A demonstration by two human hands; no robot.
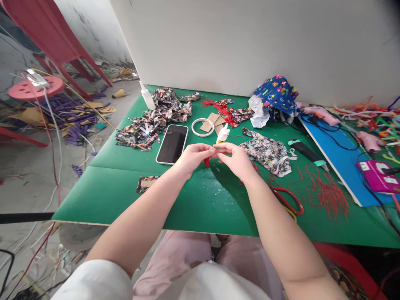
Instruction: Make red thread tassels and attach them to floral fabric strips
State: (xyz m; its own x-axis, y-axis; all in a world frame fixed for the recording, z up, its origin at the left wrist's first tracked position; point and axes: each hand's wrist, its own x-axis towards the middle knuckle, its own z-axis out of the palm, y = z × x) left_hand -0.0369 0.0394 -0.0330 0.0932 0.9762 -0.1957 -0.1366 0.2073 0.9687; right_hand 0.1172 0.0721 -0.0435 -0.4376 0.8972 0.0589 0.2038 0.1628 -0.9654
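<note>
L hand (pixel 194 157) & R hand (pixel 233 158) pinch red thread bundle (pixel 206 162) w/ fingertips, mid-table (pixel 109 191), near side of white bottle (pixel 223 134). Prob. midway: bundle gathered; red tassels (pixel 225 111), far, look done; loose red threads (pixel 328 193), right, not yet bundled.

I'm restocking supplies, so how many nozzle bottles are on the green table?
2: a white bottle at the far left corner of the green table, and a white-topped bottle just beyond the right hand. Others could hide behind the floral fabric.
</note>
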